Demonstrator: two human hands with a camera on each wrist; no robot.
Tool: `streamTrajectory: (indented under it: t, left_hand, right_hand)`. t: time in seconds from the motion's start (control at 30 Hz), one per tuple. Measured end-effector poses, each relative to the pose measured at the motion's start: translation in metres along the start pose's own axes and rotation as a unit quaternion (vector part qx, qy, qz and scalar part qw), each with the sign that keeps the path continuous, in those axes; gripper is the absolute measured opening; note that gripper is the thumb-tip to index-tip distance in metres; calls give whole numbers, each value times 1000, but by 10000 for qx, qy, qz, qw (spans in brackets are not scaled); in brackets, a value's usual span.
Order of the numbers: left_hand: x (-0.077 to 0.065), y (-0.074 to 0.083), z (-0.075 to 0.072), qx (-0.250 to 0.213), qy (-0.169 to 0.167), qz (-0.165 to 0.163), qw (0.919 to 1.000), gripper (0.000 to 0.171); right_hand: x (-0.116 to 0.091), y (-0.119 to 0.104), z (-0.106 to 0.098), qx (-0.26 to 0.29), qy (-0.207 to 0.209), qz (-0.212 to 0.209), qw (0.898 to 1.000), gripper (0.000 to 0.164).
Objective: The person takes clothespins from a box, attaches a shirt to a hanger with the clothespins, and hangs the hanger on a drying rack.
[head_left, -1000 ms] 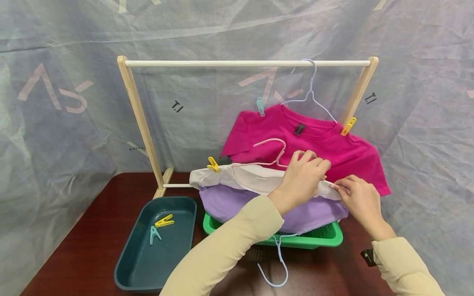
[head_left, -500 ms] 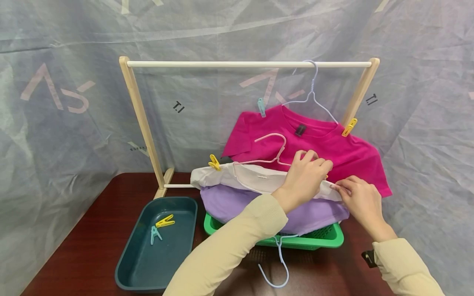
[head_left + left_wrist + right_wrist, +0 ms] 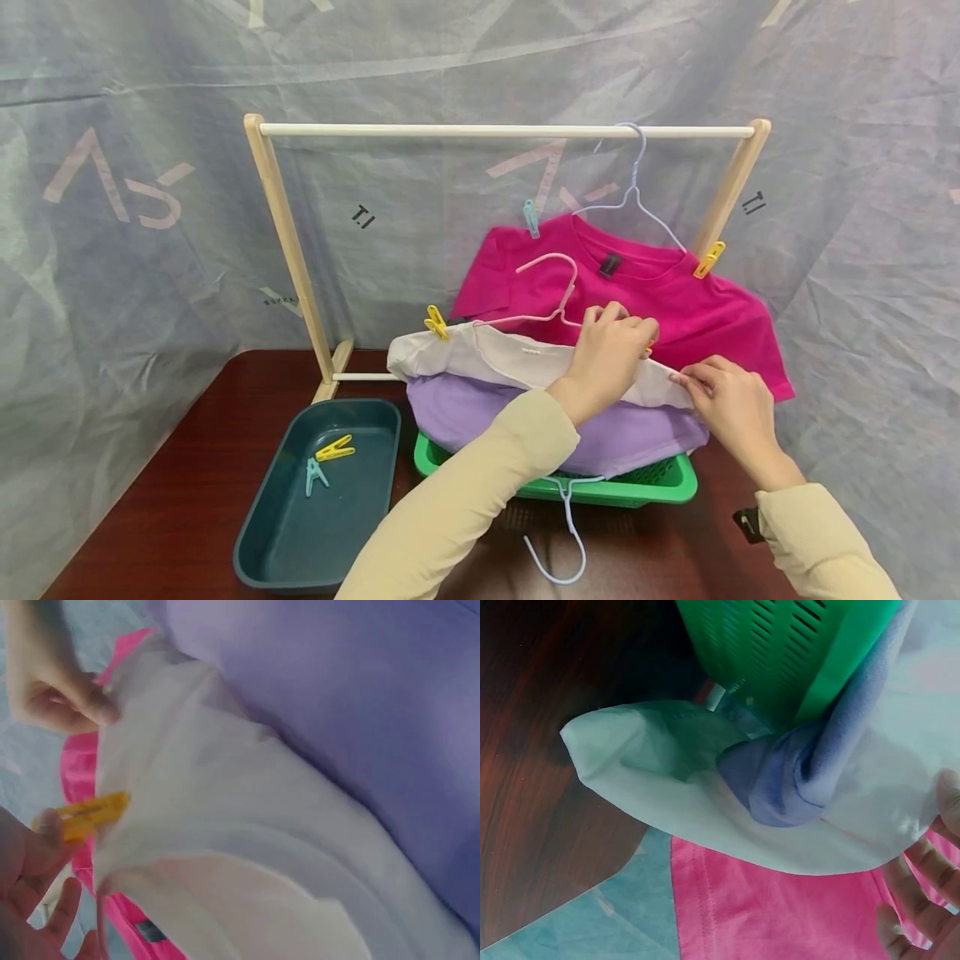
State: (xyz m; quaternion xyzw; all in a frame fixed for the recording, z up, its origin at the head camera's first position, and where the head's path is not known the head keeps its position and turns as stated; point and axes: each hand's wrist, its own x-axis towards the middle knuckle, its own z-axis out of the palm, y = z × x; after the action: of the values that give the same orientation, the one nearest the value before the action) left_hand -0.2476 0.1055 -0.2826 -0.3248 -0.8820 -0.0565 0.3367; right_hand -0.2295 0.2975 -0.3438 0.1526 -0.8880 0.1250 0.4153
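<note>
A white shirt on a pink hanger lies over a purple shirt on the green basket. My left hand is at the white shirt's right shoulder and pinches a yellow clothespin, whose tip is at the shirt's top edge. To its right, my right hand pinches the same edge between thumb and finger. Another yellow clothespin is clipped on the white shirt's left shoulder.
Behind, a pink shirt hangs from a rail on a blue hanger, with clothespins at its shoulders. A dark tray at left holds two clothespins. Another blue hanger sticks out toward the front.
The pink hanger and the white shirt's collar have risen a little. My left hand has shifted slightly left and up; my right hand keeps its pinch nearly in place.
</note>
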Motion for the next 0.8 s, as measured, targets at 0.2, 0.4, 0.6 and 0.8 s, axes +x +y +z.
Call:
streamTrajectory:
  t: [0.2,0.4,0.6,0.8]
  left_hand:
    - [-1,-1,0,-108,-379,33,9992,16]
    - [-3,2,1,127,-526,74,9985,14]
    - [-7,4,2,290,-419,33,9987,29]
    - [-16,1,2,241,-587,-177,9978,46]
  right_hand:
    - [0,-1,-1,-10,-11,-8,10000,11]
    - [0,-1,-2,5,-24,0,10000,12]
    - [0,-1,-2,-11,-34,-1,10000,13]
    - [-1,-1,-2,-50,-49,11,10000,13]
